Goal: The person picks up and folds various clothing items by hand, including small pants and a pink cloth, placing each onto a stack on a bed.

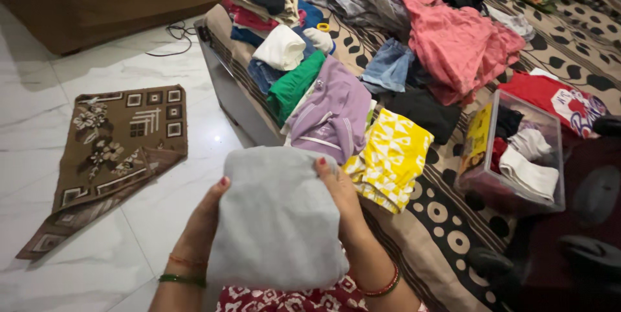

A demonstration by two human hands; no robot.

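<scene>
Both the left hand [206,218] and right hand [343,197] clasp a folded grey cloth [277,221] before the patterned bed's edge [420,247], near a yellow-white patterned garment [392,153] and a clear plastic box [514,153].

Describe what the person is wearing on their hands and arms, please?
Both forearms are bare, with no sleeves showing. The left hand has red-painted nails, and its wrist carries a thin orange-red bangle and a green bangle. The right hand also has red nail polish, and a red bangle with a gold edge circles its wrist. No rings or watch are visible.
</scene>
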